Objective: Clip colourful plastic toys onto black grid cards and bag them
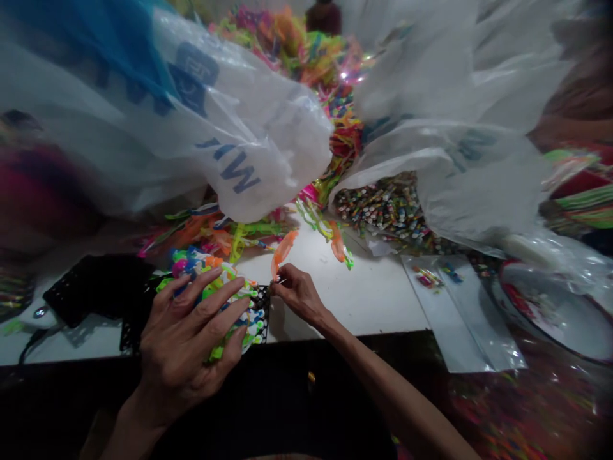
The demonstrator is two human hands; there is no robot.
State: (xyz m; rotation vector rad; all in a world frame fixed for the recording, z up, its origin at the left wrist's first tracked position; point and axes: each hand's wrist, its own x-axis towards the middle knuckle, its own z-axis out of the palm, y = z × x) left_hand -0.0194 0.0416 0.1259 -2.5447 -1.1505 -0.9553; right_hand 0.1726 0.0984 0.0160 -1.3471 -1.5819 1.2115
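Observation:
My left hand [191, 335] lies over a dense cluster of small bright plastic pieces [211, 265] in green, white, blue and orange, its fingers spread across them. The pieces sit in rows on a black perforated rack [265, 297] at the table's near edge, and the hand hides much of them. At the rack's right end, the thumb and fingertips of my right hand [299, 292] are pinched on the lower end of a curved, translucent orange plastic piece [283, 252], which points upward. The tip's contact with the rack is too small to make out.
Large white plastic bags [268, 140] bulge over the back of the white table [364, 300]. Loose coloured plastic pieces [218, 233] lie behind the rack. Many short printed sticks [378, 207] spill from the right bag. A clear bag [460, 313] and a white basin [565, 313] are at right.

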